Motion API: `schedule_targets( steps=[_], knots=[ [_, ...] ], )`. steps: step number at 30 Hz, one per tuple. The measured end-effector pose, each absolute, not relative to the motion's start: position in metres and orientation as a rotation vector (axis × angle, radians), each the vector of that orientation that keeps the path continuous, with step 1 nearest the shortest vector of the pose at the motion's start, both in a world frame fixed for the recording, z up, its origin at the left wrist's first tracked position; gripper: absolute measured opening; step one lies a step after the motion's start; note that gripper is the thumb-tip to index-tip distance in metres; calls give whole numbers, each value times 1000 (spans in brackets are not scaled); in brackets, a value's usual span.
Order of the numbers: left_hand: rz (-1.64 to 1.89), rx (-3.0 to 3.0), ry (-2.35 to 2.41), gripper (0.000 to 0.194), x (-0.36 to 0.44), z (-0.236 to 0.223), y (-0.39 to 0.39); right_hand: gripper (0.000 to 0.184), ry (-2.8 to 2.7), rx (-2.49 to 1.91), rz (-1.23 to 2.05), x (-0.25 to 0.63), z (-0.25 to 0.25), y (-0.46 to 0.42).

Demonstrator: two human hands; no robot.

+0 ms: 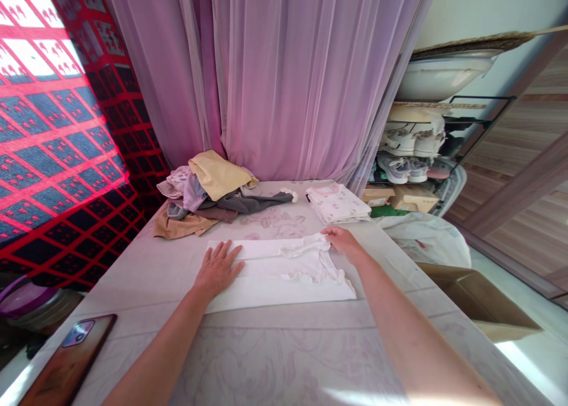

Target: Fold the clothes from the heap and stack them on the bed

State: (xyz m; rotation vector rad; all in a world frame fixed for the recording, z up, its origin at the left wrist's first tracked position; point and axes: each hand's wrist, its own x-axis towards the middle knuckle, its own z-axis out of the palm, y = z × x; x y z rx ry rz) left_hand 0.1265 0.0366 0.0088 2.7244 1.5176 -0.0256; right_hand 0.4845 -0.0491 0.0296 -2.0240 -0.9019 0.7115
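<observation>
A white ruffled shirt (266,279) lies in front of me, its far side folded inward in a long strip. My left hand (219,270) rests flat on the shirt's left end, fingers spread. At the far right corner, the fingers of my right hand (341,240) are closed on the ruffled edge of the shirt. Past my right hand sits a stack of folded clothes (338,205), white with a small print on top. Back left is a loose heap of clothes (219,178) in yellow, lilac, grey and brown.
The clothes lie on a table with a pale flowered cloth (266,347). A phone (71,358) is at the near left edge. Purple curtains (284,86) hang behind. On the right stand a shoe rack (461,122) and an open cardboard box (483,302).
</observation>
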Motion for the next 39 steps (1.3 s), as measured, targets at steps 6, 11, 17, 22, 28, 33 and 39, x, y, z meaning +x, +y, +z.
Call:
schedule_targets(
  steps=[6,11,17,22,28,33,39],
  knots=[
    [-7,2730,1509,54,126,10,37,45,-779,-1929,791,488,31,-50],
    [-19,2725,1516,54,126,11,36,27,-693,-1878,875,489,32,-43],
    [-23,2720,1501,55,126,10,36,23,-728,-1946,817,489,27,-42],
    [15,2725,1499,54,126,8,36,20,-901,-2123,655,487,19,-53],
    [6,2718,1492,53,125,9,37,39,-1170,-2167,395,477,29,-52],
    [158,2763,1423,46,134,24,35,35,-1657,-2103,132,471,32,-57],
    [365,2774,934,30,206,43,10,55,-1984,-2047,44,472,28,-72]
  ],
)
